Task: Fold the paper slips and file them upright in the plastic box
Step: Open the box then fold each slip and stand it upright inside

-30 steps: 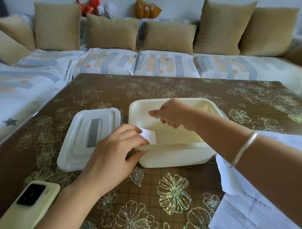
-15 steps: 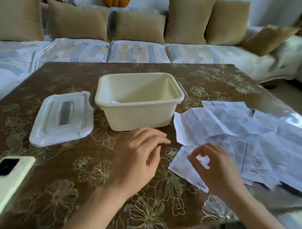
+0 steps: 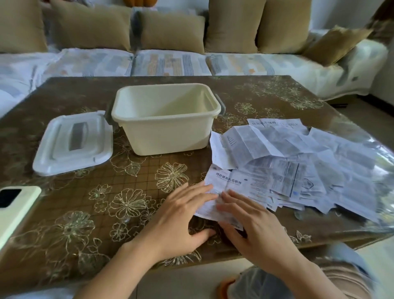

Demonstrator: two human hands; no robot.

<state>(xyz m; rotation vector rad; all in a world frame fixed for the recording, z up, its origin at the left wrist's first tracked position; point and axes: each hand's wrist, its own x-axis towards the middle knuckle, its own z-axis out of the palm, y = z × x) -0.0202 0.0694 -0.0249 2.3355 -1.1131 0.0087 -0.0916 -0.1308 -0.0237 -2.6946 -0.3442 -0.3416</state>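
Hands are lying flat on a white printed paper slip: the left hand and the right hand, fingers straight and released, are pressing it onto the brown flower-patterned surface. The slip is lying at the near edge of a loose pile of unfolded white slips, right of the cream rectangular plastic box, which is standing uncovered beside its white plastic lid.

Table: dark brown, with pale gold outlined flowers and a fine grid pattern.
Box: plain cream.
Lid: white, with a grey rectangular panel at the centre.
Slips: white, with dense blue-grey print.
Phone: pale yellow-green, with a black camera panel.
Cushions: plain tan.
Sofa cover: off-white, with blue-grey stripe blocks and orange patches.
Object at the top edge: orange, possibly with darker bands; it is cropped by the frame.
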